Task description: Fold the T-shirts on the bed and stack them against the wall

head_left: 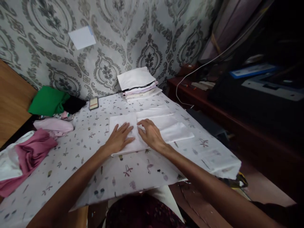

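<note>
One white cloth (140, 145) lies on printed sheet (133, 172); left hand (120, 138) spread flat on it, right hand (152, 135) curled, can't tell if pinching. Patterned wallpaper (111, 53) behind, dark-red desk (201, 95) right.

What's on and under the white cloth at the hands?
On the white cloth: left hand, spread, and right hand, curled. Patterned tablecloth shows around it; what's directly beneath is covered.

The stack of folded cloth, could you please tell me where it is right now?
In the head view, the stack sits upper middle, at the far right corner of the table, by the wall, beyond the white cloth.
</note>
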Available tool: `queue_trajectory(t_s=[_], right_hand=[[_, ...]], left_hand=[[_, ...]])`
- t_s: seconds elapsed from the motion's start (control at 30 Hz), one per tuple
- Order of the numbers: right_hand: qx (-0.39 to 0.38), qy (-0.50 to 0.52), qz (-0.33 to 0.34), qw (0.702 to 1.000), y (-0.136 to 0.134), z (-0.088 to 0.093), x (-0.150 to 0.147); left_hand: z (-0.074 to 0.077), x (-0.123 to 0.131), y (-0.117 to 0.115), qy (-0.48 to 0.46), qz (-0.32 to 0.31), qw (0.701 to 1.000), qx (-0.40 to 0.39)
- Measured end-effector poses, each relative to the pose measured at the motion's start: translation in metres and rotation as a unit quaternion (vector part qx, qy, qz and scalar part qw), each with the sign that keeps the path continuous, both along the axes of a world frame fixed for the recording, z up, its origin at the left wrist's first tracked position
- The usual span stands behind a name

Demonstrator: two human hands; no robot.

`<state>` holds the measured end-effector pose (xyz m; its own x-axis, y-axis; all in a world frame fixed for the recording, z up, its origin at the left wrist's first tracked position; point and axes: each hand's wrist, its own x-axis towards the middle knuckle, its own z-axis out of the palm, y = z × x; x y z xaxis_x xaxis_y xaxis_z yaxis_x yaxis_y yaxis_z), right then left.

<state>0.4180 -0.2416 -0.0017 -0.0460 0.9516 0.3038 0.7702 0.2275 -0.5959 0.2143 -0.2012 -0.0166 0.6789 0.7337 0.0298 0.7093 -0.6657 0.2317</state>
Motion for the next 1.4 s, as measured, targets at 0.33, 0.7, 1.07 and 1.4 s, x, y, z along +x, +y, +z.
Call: queue_trajectory(t_s=[0.33, 0.7, 1.07, 1.4], right_hand=[[-0.068, -0.177, 0.089, 0.978, 0.084, -0.024, -0.021], [-0.126, -0.108, 0.115, 0.98, 0.078, -0.014, -0.008], [-0.026, -0.197, 0.19, 0.961, 0.014, -0.011, -0.057], [-0.072, -0.215, 0.151, 0.962, 0.023, -0.033, -0.055]], left_hand=[[0.006, -0.02, 0.047, -0.041, 0.138, 0.988, -0.059], [0.017, -0.033, 0.018, -0.035, 0.133, 0.989, -0.06], [-0.002, -0.049, -0.082, -0.04, 0.086, 0.986, 0.139], [0.004, -0.047, -0.085, 0.026, 0.212, 0.972, 0.099]])
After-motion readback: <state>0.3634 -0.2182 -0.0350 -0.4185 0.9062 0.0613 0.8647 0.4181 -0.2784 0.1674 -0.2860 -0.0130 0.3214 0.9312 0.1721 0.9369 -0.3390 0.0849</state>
